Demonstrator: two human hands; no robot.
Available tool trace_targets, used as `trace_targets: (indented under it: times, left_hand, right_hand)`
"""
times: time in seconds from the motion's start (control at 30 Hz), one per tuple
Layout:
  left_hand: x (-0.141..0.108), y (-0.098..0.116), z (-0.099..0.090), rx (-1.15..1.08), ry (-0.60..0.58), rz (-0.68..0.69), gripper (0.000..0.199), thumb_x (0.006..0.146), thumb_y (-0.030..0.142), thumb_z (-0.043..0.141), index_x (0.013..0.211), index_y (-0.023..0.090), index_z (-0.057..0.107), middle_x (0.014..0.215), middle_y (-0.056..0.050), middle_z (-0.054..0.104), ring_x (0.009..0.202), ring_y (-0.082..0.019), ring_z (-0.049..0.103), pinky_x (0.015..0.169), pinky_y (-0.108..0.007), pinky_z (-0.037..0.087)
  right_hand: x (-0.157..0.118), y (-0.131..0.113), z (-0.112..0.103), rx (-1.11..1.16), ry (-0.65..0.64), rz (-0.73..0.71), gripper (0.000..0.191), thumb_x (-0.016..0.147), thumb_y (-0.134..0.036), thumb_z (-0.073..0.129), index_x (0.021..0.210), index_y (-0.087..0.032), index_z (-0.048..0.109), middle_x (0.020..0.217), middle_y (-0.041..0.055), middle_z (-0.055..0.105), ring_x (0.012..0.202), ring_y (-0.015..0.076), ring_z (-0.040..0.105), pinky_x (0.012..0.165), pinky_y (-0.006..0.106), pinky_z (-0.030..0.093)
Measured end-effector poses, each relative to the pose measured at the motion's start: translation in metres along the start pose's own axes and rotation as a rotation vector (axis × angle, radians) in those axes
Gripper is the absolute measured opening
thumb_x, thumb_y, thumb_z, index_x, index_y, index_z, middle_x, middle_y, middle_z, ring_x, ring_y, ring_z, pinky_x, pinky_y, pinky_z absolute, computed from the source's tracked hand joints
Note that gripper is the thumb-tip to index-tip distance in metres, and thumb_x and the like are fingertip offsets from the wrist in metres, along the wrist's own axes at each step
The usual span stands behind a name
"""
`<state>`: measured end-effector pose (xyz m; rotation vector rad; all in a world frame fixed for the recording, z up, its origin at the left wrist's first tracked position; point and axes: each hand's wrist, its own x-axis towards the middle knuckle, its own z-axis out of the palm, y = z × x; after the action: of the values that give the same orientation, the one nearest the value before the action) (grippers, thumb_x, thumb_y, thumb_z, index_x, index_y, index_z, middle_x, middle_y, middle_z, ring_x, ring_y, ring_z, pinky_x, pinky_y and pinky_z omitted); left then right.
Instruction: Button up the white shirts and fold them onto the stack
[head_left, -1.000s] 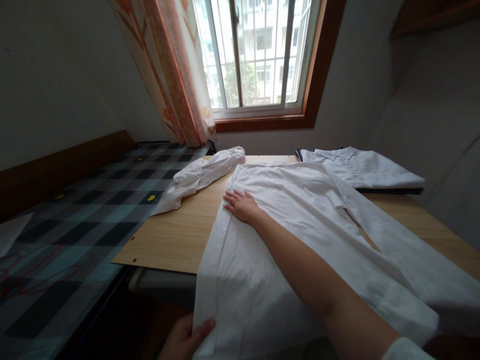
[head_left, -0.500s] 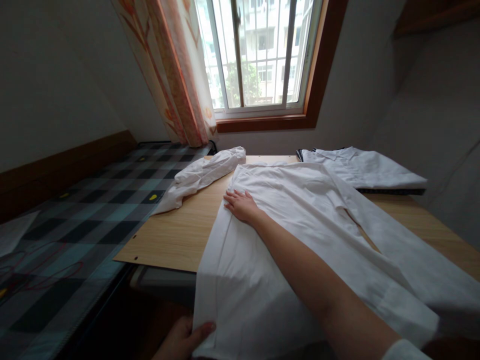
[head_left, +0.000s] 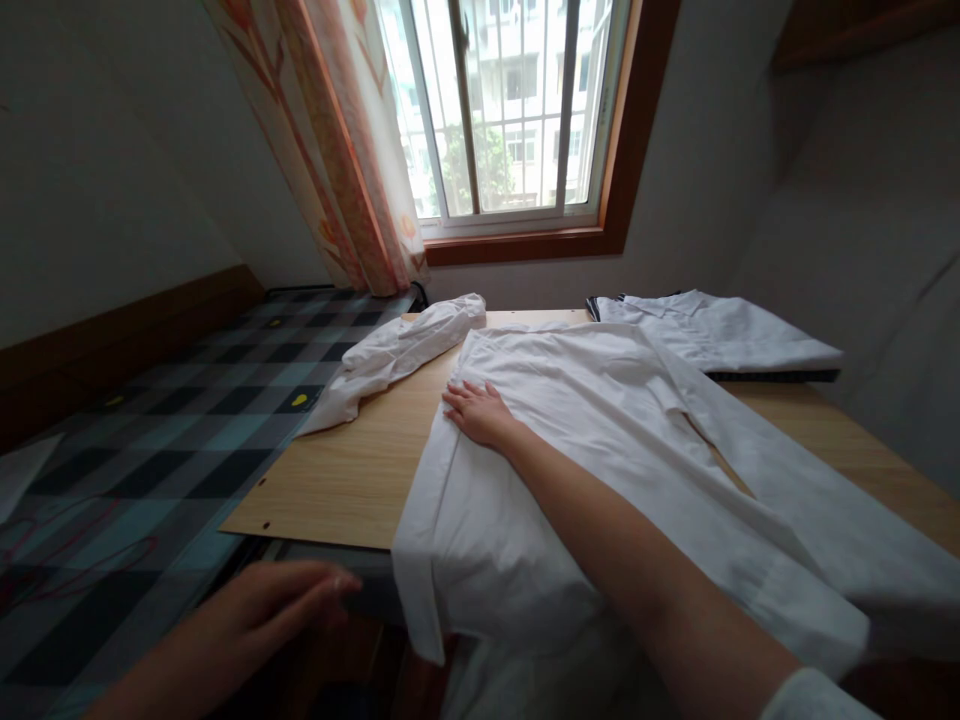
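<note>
A white long-sleeved shirt (head_left: 577, 385) lies spread on the wooden board (head_left: 330, 490), its lower part hanging over the near edge. My right hand (head_left: 480, 412) rests flat on the shirt near its left side edge, fingers stretched out. To the left of the hanging corner, my left hand (head_left: 289, 600) is in the air, apart from the cloth. Its fingers are extended, slightly blurred, and nothing shows in them. One sleeve (head_left: 817, 480) stretches along the right side.
Another crumpled white cloth (head_left: 409, 345) lies at the board's left edge. At the back right is a folded white shirt (head_left: 727, 330) on dark fabric. A bed with a checked cover (head_left: 217, 410) stands left. Behind are a window (head_left: 517, 120) and a curtain (head_left: 322, 130).
My left hand has let go of the shirt's near left corner and moved up and left. That corner now hangs down loose. The right hand stays on the shirt.
</note>
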<state>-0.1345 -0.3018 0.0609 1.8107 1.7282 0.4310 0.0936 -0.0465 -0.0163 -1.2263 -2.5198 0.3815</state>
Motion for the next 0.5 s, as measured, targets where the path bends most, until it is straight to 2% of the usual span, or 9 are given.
trace_targets:
  times: [0.07,0.13,0.2,0.3,0.4,0.5]
  left_hand:
    - [0.037,0.024,-0.014,0.12,0.138,0.177,0.039,0.087,0.054,0.055,0.094,0.024,0.078,0.096,-0.002,0.078,0.09,-0.023,0.071,0.079,-0.027,0.055]
    - [0.076,0.041,-0.011,0.215,0.295,0.369,0.044,0.094,0.05,0.046,0.105,0.018,0.075,0.116,-0.005,0.074,0.11,-0.023,0.065,0.098,-0.032,0.049]
    - [0.109,0.048,0.003,0.314,0.253,0.514,0.047,0.1,0.04,0.037,0.115,0.011,0.07,0.126,-0.009,0.068,0.119,-0.021,0.06,0.107,-0.034,0.043]
    - [0.14,0.042,0.028,0.455,0.115,0.588,0.049,0.103,0.032,0.027,0.126,0.007,0.064,0.131,-0.01,0.065,0.124,-0.019,0.057,0.111,-0.032,0.04]
    - [0.148,0.023,0.045,0.559,0.086,0.605,0.049,0.103,0.031,0.028,0.139,0.01,0.054,0.144,-0.011,0.056,0.134,-0.02,0.049,0.115,-0.036,0.036]
    - [0.142,0.005,0.05,0.644,0.077,0.608,0.052,0.103,0.036,0.033,0.149,0.015,0.041,0.156,-0.01,0.041,0.143,-0.021,0.038,0.12,-0.041,0.027]
  right_hand:
    - [-0.001,-0.001,-0.001,0.006,0.0,0.002,0.049,0.103,-0.043,0.035,0.149,-0.03,0.042,0.161,0.0002,0.031,0.149,0.0235,0.023,0.12,0.054,0.011]
    - [-0.002,-0.002,-0.002,0.012,-0.002,0.002,0.049,0.102,-0.042,0.035,0.149,-0.029,0.042,0.161,0.0007,0.032,0.149,0.0236,0.023,0.12,0.054,0.011]
    - [-0.003,-0.003,-0.005,0.014,-0.002,0.0,0.049,0.102,-0.042,0.035,0.149,-0.029,0.042,0.16,0.0007,0.032,0.149,0.0237,0.023,0.12,0.054,0.012]
    - [-0.004,-0.004,-0.007,0.008,0.008,0.005,0.048,0.103,-0.041,0.034,0.148,-0.03,0.043,0.16,-0.0002,0.033,0.149,0.0231,0.024,0.121,0.053,0.012]
    - [-0.004,-0.002,-0.008,-0.001,0.015,-0.001,0.047,0.104,-0.04,0.032,0.148,-0.029,0.044,0.16,-0.0005,0.033,0.149,0.0224,0.026,0.121,0.051,0.013]
    - [-0.002,0.0,-0.006,-0.014,0.01,-0.015,0.048,0.104,-0.04,0.031,0.149,-0.028,0.043,0.16,-0.0005,0.032,0.149,0.0223,0.025,0.121,0.049,0.014]
